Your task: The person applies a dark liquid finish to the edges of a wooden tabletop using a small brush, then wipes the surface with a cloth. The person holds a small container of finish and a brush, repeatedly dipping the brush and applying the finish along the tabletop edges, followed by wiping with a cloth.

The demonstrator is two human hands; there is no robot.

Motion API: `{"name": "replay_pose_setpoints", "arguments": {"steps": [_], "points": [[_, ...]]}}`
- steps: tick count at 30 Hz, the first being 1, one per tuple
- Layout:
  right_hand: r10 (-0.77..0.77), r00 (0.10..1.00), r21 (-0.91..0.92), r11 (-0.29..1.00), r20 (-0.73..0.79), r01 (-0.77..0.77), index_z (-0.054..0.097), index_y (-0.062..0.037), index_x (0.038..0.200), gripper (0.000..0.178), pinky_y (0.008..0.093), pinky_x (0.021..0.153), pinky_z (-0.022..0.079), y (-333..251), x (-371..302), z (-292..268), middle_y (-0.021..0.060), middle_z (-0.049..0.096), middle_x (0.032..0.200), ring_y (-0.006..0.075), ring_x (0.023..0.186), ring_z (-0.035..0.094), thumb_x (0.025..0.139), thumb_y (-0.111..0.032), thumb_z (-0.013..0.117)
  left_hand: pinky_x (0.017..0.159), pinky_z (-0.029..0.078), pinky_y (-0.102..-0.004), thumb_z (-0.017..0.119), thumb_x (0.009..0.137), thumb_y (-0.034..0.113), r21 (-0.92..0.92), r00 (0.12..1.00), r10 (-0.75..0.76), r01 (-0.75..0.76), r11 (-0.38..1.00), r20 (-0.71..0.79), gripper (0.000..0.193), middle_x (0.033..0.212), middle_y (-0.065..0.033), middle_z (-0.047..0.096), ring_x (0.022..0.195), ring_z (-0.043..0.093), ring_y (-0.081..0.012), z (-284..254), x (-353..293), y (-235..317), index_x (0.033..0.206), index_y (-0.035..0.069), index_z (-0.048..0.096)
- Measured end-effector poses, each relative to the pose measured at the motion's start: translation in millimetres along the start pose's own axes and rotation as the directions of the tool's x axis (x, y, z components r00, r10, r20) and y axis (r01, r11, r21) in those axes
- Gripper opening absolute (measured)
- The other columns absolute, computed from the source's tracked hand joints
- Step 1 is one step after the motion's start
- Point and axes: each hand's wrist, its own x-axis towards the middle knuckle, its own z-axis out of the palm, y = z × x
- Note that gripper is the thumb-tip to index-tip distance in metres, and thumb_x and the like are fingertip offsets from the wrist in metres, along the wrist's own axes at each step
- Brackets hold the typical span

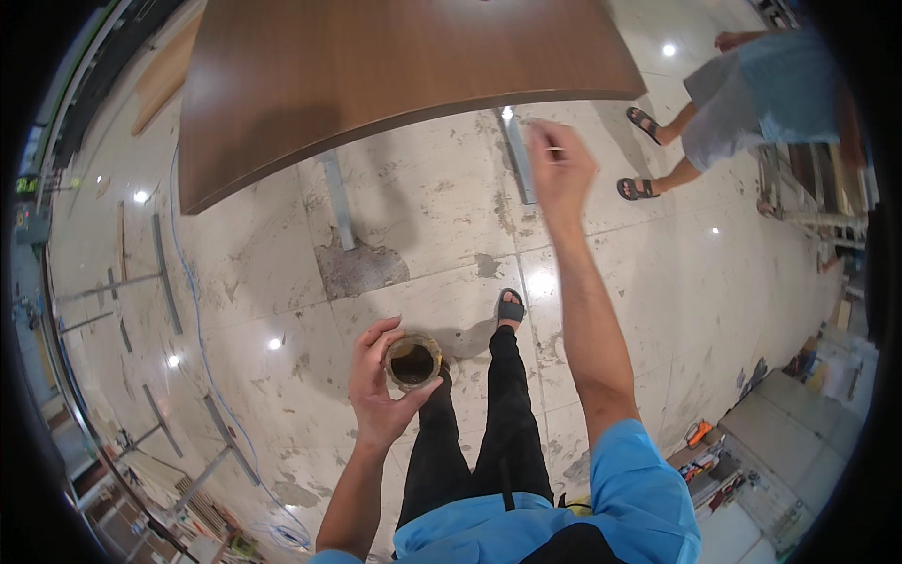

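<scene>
With my left hand (376, 385) I am holding a round, open-topped, see-through jar (413, 339) with dark brown contents (412, 368), my fingers curving along its left side and my thumb lying across the near side. The jar is hanging over my black-trousered legs (515, 395), its mouth facing up toward me, well apart from the broad brown wood-grain tabletop (404, 66).

I am holding my right hand (564, 179) out ahead, near the tabletop's front edge and over one of the straight grey metal bars (520, 164) below it. My fingers are curling inward and a small pale sliver is showing among them, but the hand is blurring too much: I cannot tell whether I am gripping that sliver, or what it is.

By my judgement, I am in the middle of working along the tabletop, the left hand serving as the jar's carrier. The next move seems to be calling for a level jar, so that nothing is spilling, and for a steady right hand at the edge. A person in a blue-grey shirt (789, 89) is standing off to my right.
</scene>
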Motion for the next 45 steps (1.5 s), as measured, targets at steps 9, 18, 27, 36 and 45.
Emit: {"name": "replay_pose_setpoints", "arguments": {"steps": [9,18,27,36,45], "points": [[0.079,0.963,-0.136,0.984,-0.257,-0.117,0.076,0.0021,0.100,0.013,0.0313,0.068,0.054,65.9,69.1,-91.0,0.0135,0.075,0.090,0.0180,0.073,0.069,0.093,-0.008,0.071,0.109,0.048,-0.0392,0.094,0.066,0.005,-0.045,0.998,0.042,-0.040,0.998,0.043,0.077,0.143,-0.0181,0.049,0.133,0.051,-0.0286,35.4,18.5,12.9,0.134,-0.001,0.058],[-0.024,0.989,-0.077,0.997,-0.144,0.013,0.076,0.0009,0.100,0.012,0.0304,0.073,0.055,72.7,67.9,-98.3,0.0132,0.075,0.091,0.0171,0.076,0.069,0.093,-0.007,0.071,0.108,0.048,-0.0401,0.094,0.067,0.008,-0.036,0.996,0.049,-0.046,0.998,0.081,0.075,0.142,-0.0170,0.051,0.132,0.053,-0.0289,72.0,33.1,28.2,0.134,0.000,0.060],[0.060,0.989,0.028,0.998,-0.132,-0.057,0.076,0.0011,0.100,0.011,0.0297,0.069,0.054,46.5,38.8,-41.9,0.0110,0.074,0.087,0.0154,0.074,0.068,0.092,-0.006,0.073,0.107,0.049,-0.0380,0.096,0.070,0.020,0.029,0.992,0.077,-0.080,0.996,0.098,0.078,0.144,-0.0175,0.050,0.133,0.052,-0.0259,61.9,22.8,18.8,0.136,0.001,0.059],[0.067,0.993,0.207,0.975,0.097,-0.086,0.076,0.0004,0.099,0.009,0.0250,0.066,0.052,-47.2,-30.0,52.6,0.0086,0.074,0.089,0.0112,0.074,0.066,0.093,-0.005,0.073,0.103,0.053,-0.0348,0.097,0.072,0.020,-0.054,0.999,-0.019,0.017,0.998,-0.036,0.078,0.146,-0.0167,0.047,0.125,0.058,-0.0217,13.3,-4.7,9.8,0.136,0.000,0.057],[0.118,0.968,0.180,0.971,0.221,-0.159,0.077,0.0023,0.102,0.013,0.0221,0.069,0.050,-47.7,-30.9,47.6,0.0027,0.073,0.085,0.0057,0.076,0.063,0.095,-0.007,0.072,0.104,0.053,-0.0360,0.095,0.072,0.014,-0.081,0.995,-0.020,0.012,0.997,-0.102,0.074,0.145,-0.0167,0.048,0.127,0.056,-0.0234,-23.6,-23.4,1.4,0.135,0.000,0.058]]}}
